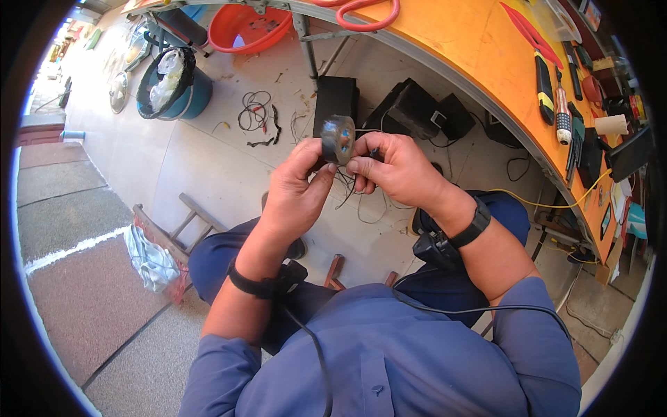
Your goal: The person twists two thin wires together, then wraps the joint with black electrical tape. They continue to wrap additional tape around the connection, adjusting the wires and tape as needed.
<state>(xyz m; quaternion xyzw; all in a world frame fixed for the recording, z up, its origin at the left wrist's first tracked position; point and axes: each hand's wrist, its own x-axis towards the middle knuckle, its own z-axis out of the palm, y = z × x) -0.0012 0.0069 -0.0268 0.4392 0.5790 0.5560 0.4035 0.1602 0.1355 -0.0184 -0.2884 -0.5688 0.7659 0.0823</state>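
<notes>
My left hand [297, 186] is closed on a roll of black tape [329, 143], its round side tilted toward the right. The thumb and fingers grip the roll's lower left edge. Just right of it, my right hand [399, 167] is pinched closed on a dark wire [375, 153], close against the tape roll. Thin dark wire strands [343, 197] hang below both hands. The exact spot where wire and tape meet is hidden by my fingers.
An orange-topped table [458, 48] curves along the right, bearing red-handled pliers [529, 33], a utility knife [544, 90] and a screwdriver [562, 115]. Black boxes [415, 108] and loose cables [255, 111] lie on the floor. A blue bucket [198, 94] and red basin [260, 43] stand far left.
</notes>
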